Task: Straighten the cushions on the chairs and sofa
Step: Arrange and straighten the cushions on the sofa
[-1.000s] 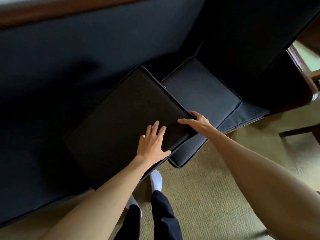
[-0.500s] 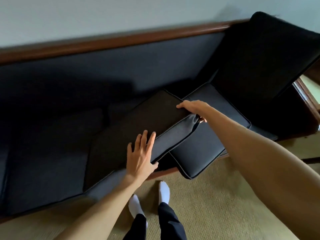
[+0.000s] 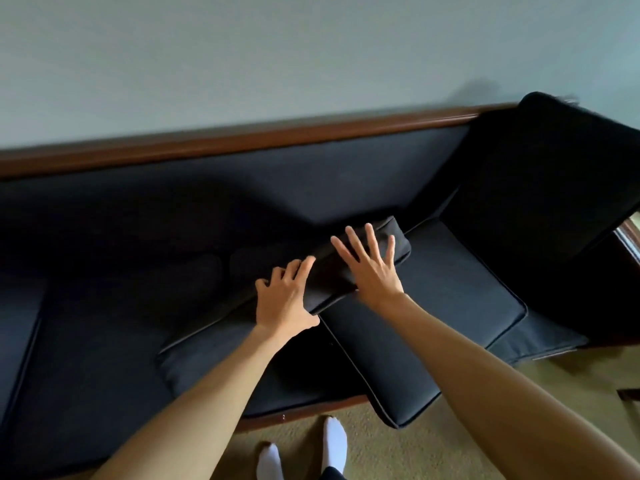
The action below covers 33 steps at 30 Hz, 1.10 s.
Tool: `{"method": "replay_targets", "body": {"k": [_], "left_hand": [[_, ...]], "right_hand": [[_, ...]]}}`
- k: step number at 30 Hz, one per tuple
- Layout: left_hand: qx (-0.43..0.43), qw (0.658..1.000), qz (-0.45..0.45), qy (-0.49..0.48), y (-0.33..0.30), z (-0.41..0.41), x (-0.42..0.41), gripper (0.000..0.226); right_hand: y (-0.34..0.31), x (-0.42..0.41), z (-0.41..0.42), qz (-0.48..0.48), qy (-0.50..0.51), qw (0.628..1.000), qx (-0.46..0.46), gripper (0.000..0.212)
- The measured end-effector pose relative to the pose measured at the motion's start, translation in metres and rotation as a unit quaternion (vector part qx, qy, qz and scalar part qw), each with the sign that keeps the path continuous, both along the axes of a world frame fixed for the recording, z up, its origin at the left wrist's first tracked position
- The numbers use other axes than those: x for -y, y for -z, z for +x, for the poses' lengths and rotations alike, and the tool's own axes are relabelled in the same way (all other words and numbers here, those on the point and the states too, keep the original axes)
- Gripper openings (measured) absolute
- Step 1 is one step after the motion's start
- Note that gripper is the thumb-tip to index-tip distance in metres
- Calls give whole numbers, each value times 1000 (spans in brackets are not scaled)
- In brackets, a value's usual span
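While bent over the sofa [image 3: 104, 209], both arms stretched forward. Far left of the fingers: seat cushion [image 3: 86, 358], flat on the seat. Left hand [image 3: 285, 299] gripping the near edge of a tilted cushion [image 3: 332, 271], fingers [image 3: 304, 266] curled over its top face, thumb below against the edge. Just right of it, right hand [image 3: 372, 271] flat on the same cushion, fingers [image 3: 370, 239] spread wide and straight, tips near the cushion's far end. Cushion raised on edge, slanting from lower left up toward the backrest. Right of the fingers: skewed cushion [image 3: 450, 299], lying crooked, its near corner hanging past the seat front. Below the hands: socks [image 3: 334, 441] on carpet [image 3: 485, 438].
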<state>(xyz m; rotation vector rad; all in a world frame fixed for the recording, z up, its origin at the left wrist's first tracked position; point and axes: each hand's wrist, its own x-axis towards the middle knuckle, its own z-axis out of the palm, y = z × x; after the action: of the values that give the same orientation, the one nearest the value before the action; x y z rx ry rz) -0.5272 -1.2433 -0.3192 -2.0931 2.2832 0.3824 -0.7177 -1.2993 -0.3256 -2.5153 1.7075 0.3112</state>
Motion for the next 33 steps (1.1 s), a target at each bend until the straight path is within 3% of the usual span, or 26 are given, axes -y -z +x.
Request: {"method": "replay_targets", "body": {"k": [6, 12, 16, 24, 33], "left_hand": [[75, 996, -21, -47, 18, 15, -21, 132], [83, 995, -8, -57, 8, 40, 7, 116], [59, 997, -5, -52, -6, 80, 32, 111], [15, 999, 28, -20, -36, 235, 50, 113], [49, 997, 61, 16, -51, 414, 53, 121]], "right_hand": [[4, 22, 10, -3, -24, 998, -57, 116], [-6, 44, 34, -36, -62, 995, -73, 118], [-28, 70, 68, -46, -78, 994, -54, 105], [-60, 86, 208, -9, -109, 993, -46, 99], [-52, 73, 375, 38, -93, 995, -22, 99]]}}
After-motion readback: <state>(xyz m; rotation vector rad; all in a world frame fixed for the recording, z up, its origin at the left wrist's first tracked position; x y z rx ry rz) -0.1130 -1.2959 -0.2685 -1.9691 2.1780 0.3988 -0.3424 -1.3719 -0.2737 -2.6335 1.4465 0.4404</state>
